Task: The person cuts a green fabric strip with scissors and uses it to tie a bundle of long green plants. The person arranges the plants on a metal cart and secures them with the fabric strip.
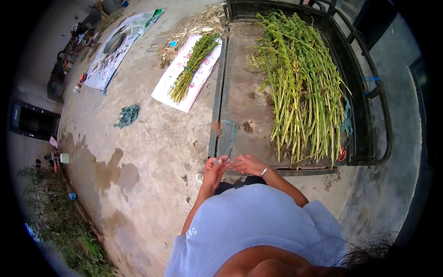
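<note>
Both my hands meet over the near left corner of a dark cart bed (243, 94). Pinched in the fingers of my left hand (216, 170) is a thin blue-green strip (229, 135), a length of which lies over the bed's edge. My right hand (249, 165), with a pale bracelet at its wrist, has its fingertips right beside that strip. Those fingers are blurred, so their grip on it is unclear. To their right, a large pile of long green leafy stalks (307, 87) lies on the bed, cut ends toward me.
A tied bundle of stalks (194, 67) rests on a white sack (161, 87) on the concrete floor. Dry stalks (196, 23) lie behind it. Farther left are a crumpled green cloth (127, 116) and a spread sheet (104, 69). A metal rail (385, 115) borders the cart's right side.
</note>
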`<state>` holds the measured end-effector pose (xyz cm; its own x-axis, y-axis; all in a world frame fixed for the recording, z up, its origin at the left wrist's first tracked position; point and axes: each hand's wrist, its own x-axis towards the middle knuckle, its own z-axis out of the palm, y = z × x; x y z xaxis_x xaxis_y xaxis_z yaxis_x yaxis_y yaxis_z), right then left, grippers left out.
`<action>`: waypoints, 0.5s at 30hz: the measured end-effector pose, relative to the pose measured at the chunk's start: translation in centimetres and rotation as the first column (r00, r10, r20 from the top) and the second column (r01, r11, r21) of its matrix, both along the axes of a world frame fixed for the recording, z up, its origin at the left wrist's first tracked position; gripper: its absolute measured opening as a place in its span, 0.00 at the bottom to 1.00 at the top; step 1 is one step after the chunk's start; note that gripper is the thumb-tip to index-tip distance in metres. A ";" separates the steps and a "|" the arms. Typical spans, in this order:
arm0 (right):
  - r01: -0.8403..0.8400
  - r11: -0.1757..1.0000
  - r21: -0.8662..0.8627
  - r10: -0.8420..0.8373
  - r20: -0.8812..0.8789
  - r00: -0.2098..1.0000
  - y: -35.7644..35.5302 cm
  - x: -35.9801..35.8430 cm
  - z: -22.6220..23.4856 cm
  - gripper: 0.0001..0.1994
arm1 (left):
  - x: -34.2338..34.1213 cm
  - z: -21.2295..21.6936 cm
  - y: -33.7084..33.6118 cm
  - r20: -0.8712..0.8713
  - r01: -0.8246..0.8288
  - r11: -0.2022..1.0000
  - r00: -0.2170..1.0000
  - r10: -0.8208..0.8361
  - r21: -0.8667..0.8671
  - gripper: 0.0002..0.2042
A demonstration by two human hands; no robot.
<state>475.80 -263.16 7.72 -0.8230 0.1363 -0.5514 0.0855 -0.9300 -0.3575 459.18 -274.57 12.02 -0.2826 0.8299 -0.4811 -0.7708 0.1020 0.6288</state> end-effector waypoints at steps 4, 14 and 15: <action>0.375 0.911 -0.168 -0.383 -0.017 0.923 -1.3 -9.5 -3.3 0.12 | -5.1 -2.3 -2.3 -0.321 0.402 0.912 0.856 -0.405 -0.079 0.04; 0.807 0.582 0.097 -0.774 0.369 0.514 4.9 -15.5 -7.1 0.10 | -26.2 -5.0 -10.2 -0.103 0.157 0.956 0.977 -0.187 -0.247 0.05; 0.778 0.601 0.185 -0.760 0.433 0.484 5.1 -16.4 -5.4 0.11 | -27.9 -5.5 -10.6 -0.096 0.155 0.957 0.978 -0.183 -0.247 0.05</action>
<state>459.45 -258.02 2.35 -0.0713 0.5712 -0.8177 -0.5385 -0.7122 -0.4504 431.25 -285.21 6.48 -0.2137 0.7366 -0.6416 -0.6522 0.3814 0.6551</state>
